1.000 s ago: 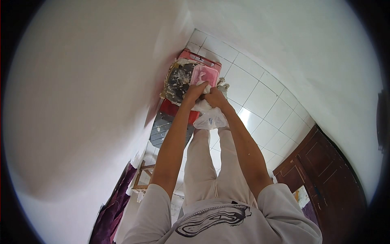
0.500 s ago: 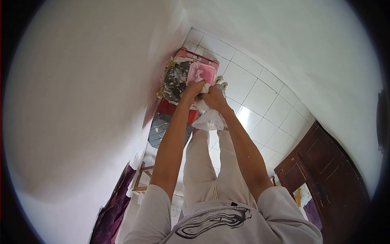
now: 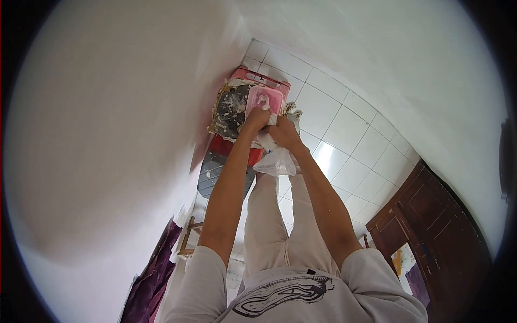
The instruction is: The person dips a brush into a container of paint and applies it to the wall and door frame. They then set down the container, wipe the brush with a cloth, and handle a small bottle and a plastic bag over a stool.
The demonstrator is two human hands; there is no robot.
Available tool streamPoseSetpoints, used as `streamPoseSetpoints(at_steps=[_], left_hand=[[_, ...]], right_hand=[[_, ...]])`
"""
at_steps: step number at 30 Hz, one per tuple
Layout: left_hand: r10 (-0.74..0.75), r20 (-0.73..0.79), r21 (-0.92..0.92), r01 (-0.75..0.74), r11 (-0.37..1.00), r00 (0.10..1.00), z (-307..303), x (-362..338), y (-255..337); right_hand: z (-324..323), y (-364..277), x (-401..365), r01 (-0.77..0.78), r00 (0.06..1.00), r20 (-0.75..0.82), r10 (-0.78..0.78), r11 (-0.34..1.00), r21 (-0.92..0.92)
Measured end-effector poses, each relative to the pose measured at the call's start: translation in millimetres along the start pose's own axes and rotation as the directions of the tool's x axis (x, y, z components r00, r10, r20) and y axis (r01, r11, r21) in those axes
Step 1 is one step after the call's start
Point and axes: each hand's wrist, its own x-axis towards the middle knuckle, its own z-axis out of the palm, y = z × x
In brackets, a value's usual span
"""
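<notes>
A clear plastic bag [image 3: 277, 162] with white paste in it is gripped by both my hands, its lower end hanging toward my legs. My left hand [image 3: 257, 118] is closed around the upper part of the bag, over the near edge of a pink tub [image 3: 276, 97]. Close beside it on the right, my right hand [image 3: 286, 132] is also closed on the bag. White paste [image 3: 263, 100] shows inside the tub, just beyond my left hand. My fingertips are mostly hidden from above.
Left of the tub is a dark, paste-spattered surface [image 3: 231, 109] with ragged edges, on a red plastic stand [image 3: 283, 85]. A crumpled cloth [image 3: 292, 112] lies at its right. A grey ridged step [image 3: 212, 175] is below. Walls rise on both sides; a brown wooden door [image 3: 436, 215] stands right.
My left hand has shifted slightly, and the white paste in the tub looks a little bulkier. The hanging end of the bag has moved slightly toward me.
</notes>
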Motion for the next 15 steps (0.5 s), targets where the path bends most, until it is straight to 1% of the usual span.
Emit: streamPoseSetpoints(at_steps=[4,6,7,9,10,12,13,15], left_hand=[[0.001,-0.003,0.054,-0.001,0.999,1.000,3,9,-6],[0.068,-0.036,0.053,-0.066,0.996,0.997,4,7,-6],[0.068,-0.037,0.055,-0.066,0.996,0.997,3,7,-6],[0.078,0.017,0.054,-0.079,0.995,0.997,1,6,-5],[0.077,0.018,0.056,-0.078,0.995,0.997,0,6,-5],[0.040,0.091,-0.060,-0.034,0.998,0.995,-2,4,-4],[0.039,0.091,-0.058,-0.034,0.998,0.995,-2,2,-4],[0.003,0.144,-0.178,0.023,0.984,0.990,-6,-14,5]], right_hand=[[-4,-5,-3,-0.036,0.999,0.004,0.036,0.999,0.020],[-3,-2,-2,-0.062,0.998,0.006,0.062,0.997,0.048],[-2,-1,-2,-0.061,0.998,0.006,0.061,0.997,0.050],[4,4,2,-0.006,0.998,-0.055,0.008,0.999,0.034],[5,7,3,-0.008,0.998,-0.055,0.010,0.999,0.036],[4,6,0,-0.017,0.998,-0.053,0.020,0.999,0.050],[3,4,-1,-0.018,0.998,-0.053,0.021,0.999,0.051],[1,-1,-5,0.005,1.000,-0.018,-0.005,1.000,0.021]])
